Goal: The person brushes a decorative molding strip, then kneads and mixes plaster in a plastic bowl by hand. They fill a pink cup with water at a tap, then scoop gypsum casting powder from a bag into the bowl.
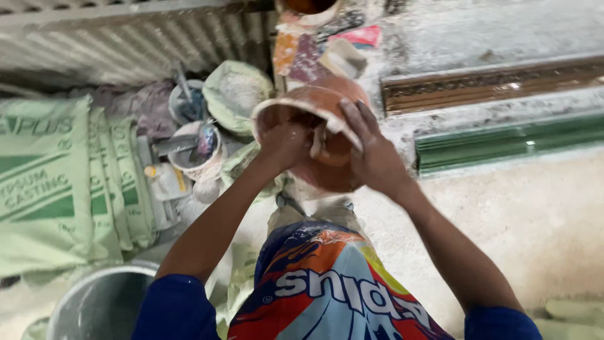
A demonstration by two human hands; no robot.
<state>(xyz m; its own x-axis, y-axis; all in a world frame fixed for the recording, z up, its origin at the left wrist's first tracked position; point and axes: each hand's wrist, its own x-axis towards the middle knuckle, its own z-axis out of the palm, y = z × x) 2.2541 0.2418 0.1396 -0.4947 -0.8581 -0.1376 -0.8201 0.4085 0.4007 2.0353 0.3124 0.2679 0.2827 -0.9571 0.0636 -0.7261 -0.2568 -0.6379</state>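
A: Where is the bowl?

B: The orange bowl (314,135) is held up in front of the person, above the knees, tipped on its side so the mouth faces left and toward the camera. It is smeared with white plaster.

A: How do the hands sit?

B: The left hand (284,146) reaches into the mouth of the bowl, wrist bent, knuckles toward the camera; its fingers are hidden inside, so I cannot tell whether that grip is closed or apart. The right hand (372,154) lies flat against the outside of the bowl, fingers spread and stretched up over the rim, its grip clamped on the bowl. Both forearms rise from blue sleeves and meet at the bowl.

A: What is around?

B: Green sacks (56,182) are stacked at the left, small plaster-caked tubs (196,150) stand near them, a grey bucket (100,302) sits at lower left, and a green strip (503,141) lies on the dusty floor at the right.
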